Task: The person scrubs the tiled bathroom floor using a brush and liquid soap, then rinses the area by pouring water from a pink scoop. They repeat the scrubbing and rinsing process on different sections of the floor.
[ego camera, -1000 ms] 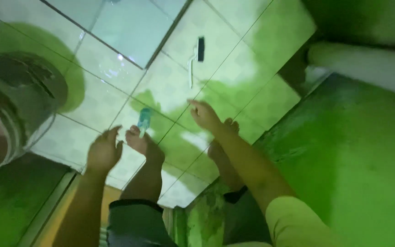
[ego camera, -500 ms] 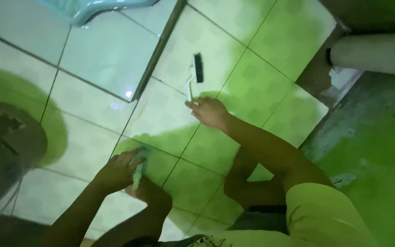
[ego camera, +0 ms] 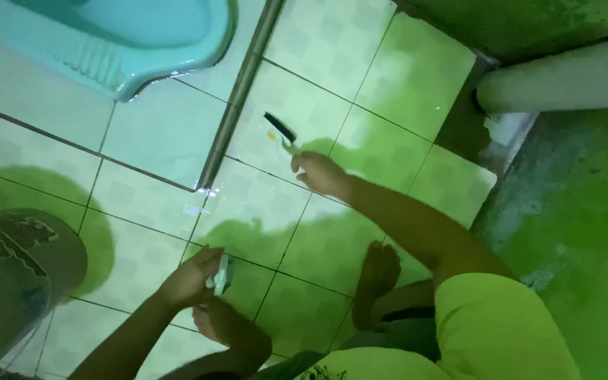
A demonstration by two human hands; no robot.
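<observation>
Dim green-tinted light, soft motion blur, glare on wet floor tiles (ego camera: 177, 151), dark shadowed corners

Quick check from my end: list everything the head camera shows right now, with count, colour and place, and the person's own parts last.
brush: one, black bristles with a pale handle, on the tile at the right hand's fingertips.
small packet: one, pale, in the left hand; its kind is too blurred to tell.
squat toilet pan: one, light blue, top left.
floor strip: one, grey, running from the top down between the tiles.
bucket: one, dark, bottom left.
pipe: one, whitish, top right.
tiled floor: pale tiles, wet in places.
feet: two, bare, on the tiles.
left hand: holds the small packet.
right hand: on the brush handle.
</observation>
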